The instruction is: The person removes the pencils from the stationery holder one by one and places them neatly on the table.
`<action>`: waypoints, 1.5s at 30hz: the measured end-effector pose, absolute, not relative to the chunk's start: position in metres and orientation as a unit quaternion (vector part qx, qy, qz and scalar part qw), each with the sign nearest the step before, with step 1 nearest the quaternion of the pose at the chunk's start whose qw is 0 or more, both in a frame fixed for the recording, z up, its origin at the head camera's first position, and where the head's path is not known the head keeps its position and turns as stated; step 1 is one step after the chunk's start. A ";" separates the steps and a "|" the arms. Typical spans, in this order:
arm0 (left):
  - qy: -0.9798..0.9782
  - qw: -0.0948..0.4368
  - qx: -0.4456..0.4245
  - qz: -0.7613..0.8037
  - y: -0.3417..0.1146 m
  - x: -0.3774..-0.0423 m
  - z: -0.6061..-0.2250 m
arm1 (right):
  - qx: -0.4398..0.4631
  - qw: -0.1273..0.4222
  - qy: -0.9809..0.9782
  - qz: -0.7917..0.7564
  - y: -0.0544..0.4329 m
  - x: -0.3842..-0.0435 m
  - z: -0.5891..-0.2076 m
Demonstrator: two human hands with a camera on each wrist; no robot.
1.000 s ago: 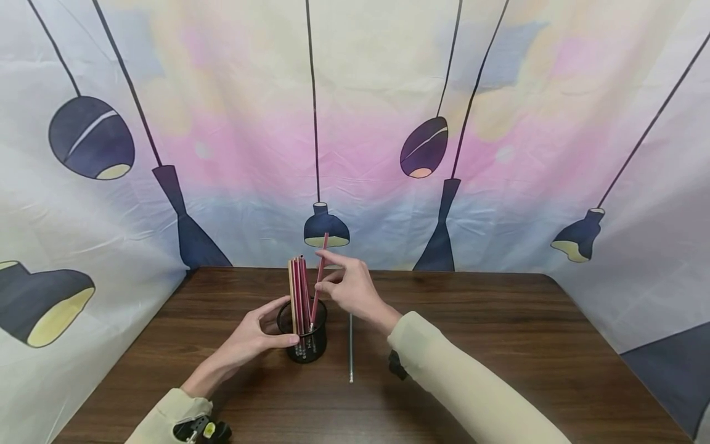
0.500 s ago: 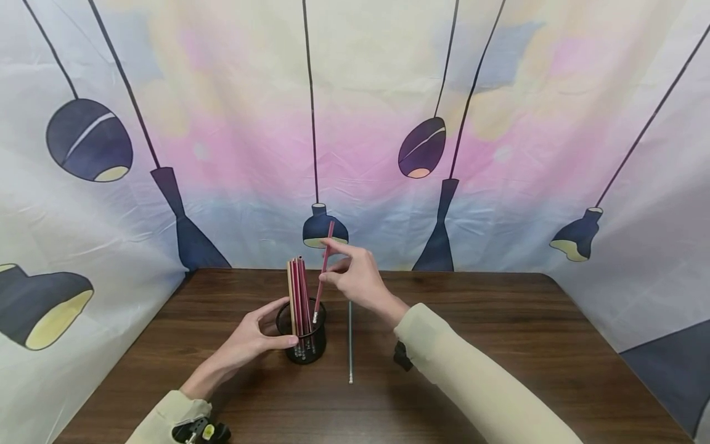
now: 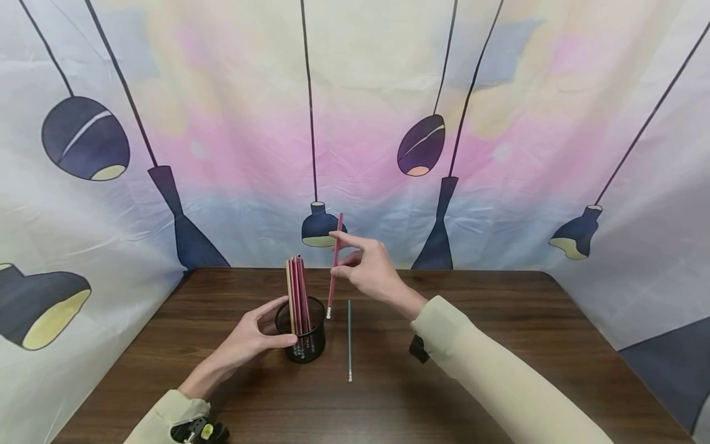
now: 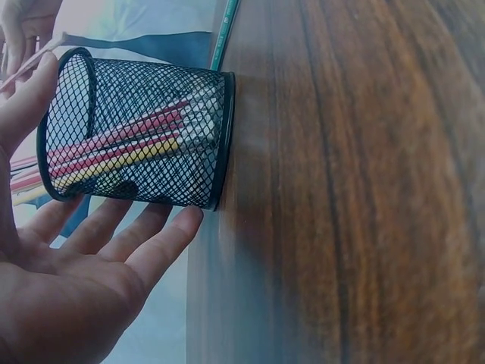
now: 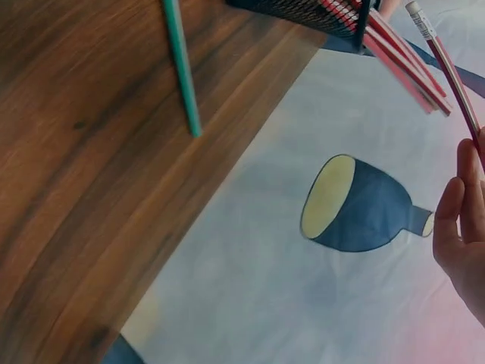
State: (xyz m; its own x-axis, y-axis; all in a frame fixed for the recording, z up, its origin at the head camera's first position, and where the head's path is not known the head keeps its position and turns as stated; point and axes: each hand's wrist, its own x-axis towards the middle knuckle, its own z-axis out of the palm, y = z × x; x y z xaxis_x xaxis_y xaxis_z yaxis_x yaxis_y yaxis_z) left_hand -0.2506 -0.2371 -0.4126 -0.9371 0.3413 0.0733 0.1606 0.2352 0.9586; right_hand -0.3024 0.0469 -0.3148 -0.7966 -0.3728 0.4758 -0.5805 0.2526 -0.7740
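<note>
While the left hand (image 3: 252, 333) holds the black mesh pencil cup (image 3: 315, 346) between thumb and fingers, the thumb at the near rim and the fingers against the outer wall, the right hand (image 3: 374, 271) pinches a red pencil (image 3: 332, 287) above the table. This pencil slants slightly, its top leaning right in the head view, with its eraser end (image 3: 329, 313) pointing down just beside the cup's right rim and apart from it.

Inside the upright cup, a bunch of red pencils (image 3: 301, 290) and a yellow pencil (image 3: 289, 290) lean together toward the left side, their pale ends showing through the mesh near the base. To the right of the cup, a green pencil (image 3: 349, 339) lies flat on the dark wood-grain tabletop (image 3: 560, 351), its pale end toward the person.

Both arms wear pale yellow-green sleeves (image 3: 488, 376), and a black device (image 3: 199, 430) with a yellow spot sits at the left wrist. Behind the table hangs a pastel fabric backdrop (image 3: 366, 92) printed with dark blue pendant lamps (image 3: 85, 139); the held pencil's upper end overlaps one of them in the head view.
</note>
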 end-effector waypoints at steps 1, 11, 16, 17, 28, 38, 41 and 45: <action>0.782 0.076 0.161 0.597 -0.237 -0.251 -0.412 | 0.301 0.098 -0.787 0.529 0.049 -0.303 -0.316; 0.777 0.075 0.162 0.603 -0.239 -0.251 -0.415 | 0.284 0.073 -0.798 0.526 0.072 -0.303 -0.345; 0.773 0.080 0.160 0.608 -0.238 -0.252 -0.415 | 0.276 0.060 -0.809 0.515 0.081 -0.302 -0.360; 0.772 0.080 0.160 0.609 -0.238 -0.252 -0.415 | 0.274 0.058 -0.812 0.512 0.082 -0.302 -0.363; 0.771 0.081 0.164 0.609 -0.238 -0.252 -0.414 | 0.263 0.038 -0.832 0.487 0.088 -0.299 -0.389; 0.772 0.077 0.166 0.608 -0.238 -0.253 -0.415 | 0.263 0.008 -0.829 0.493 0.091 -0.292 -0.401; 0.773 0.077 0.166 0.607 -0.238 -0.253 -0.414 | 0.267 -0.007 -0.827 0.495 0.091 -0.291 -0.404; 0.771 0.081 0.162 0.611 -0.237 -0.251 -0.414 | 0.265 -0.021 -0.828 0.493 0.091 -0.291 -0.407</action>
State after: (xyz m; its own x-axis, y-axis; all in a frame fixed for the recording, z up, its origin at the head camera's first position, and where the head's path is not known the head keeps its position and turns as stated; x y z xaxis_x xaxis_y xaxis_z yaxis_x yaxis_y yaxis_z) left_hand -0.2513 -0.2375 -0.4137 -0.9347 0.3481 0.0727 0.1501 0.2009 0.9681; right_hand -0.2905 0.0911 -0.4072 -0.8590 -0.4590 0.2267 -0.4178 0.3730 -0.8284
